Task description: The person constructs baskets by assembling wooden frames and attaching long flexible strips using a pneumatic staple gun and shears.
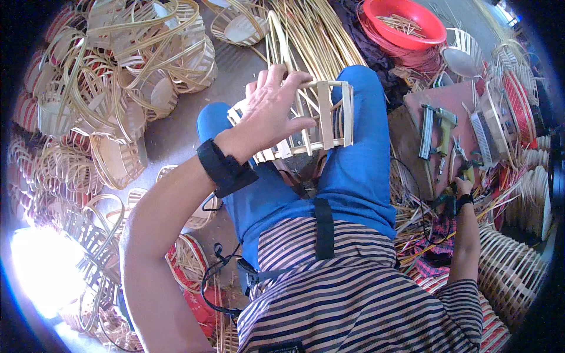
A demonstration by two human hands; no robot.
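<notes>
Left hand (273, 109) clamped on the slatted basket frame (318, 120), steadied across the lap. Right hand (462, 188), at the wooden board's (435, 100) near edge, reaches among tools; its grip cannot be told. Holding the frame level should ease fastening.

My left hand (273, 109) covers the near side of the slatted basket frame (321, 117). My right hand (461, 188) is too small to tell what its fingers grip. The heap of baskets (118, 76) blurs out at the left edge.

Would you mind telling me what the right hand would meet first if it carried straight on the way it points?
Probably the pliers on the reddish board, just beyond the right hand; depth is unclear.
</notes>
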